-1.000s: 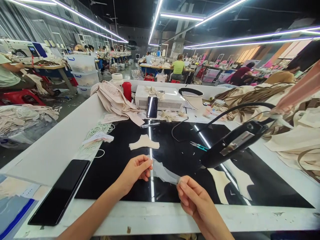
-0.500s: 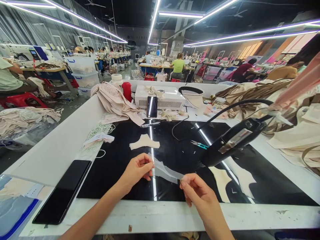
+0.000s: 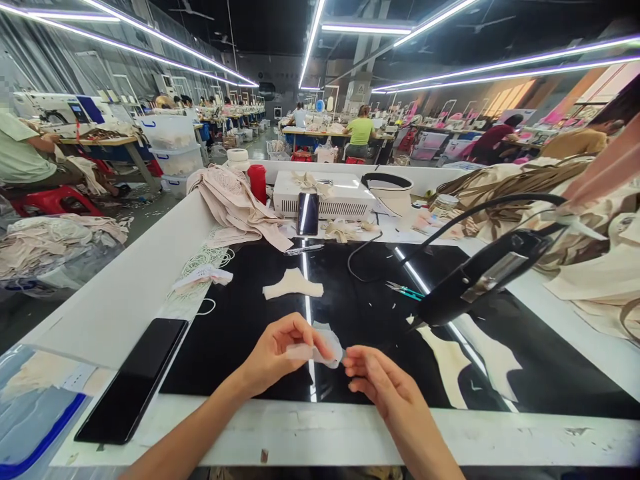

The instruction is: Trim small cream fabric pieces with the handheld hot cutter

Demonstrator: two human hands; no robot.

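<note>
My left hand point(image 3: 277, 353) and my right hand point(image 3: 377, 383) together pinch a small, thin, translucent white piece of fabric point(image 3: 326, 348) just above the near part of the black table top point(image 3: 240, 333). The piece is bunched between the two hands, which nearly touch. A cream cut fabric piece point(image 3: 293, 285) lies flat on the black surface beyond my hands. Two more cream cut pieces point(image 3: 453, 363) lie to the right, under the head of a black gooseneck lamp point(image 3: 480, 277).
A black phone point(image 3: 133, 380) lies at the near left on the white edge. Small teal snips point(image 3: 403, 290) rest mid-table. Behind stand a white box machine point(image 3: 327, 193), a propped phone point(image 3: 307, 213), a red bottle point(image 3: 258, 181) and beige fabric piles point(image 3: 235, 203). Other people sew at distant tables.
My hands have come together, folding the translucent piece that was stretched out between them. The view shifted slightly.
</note>
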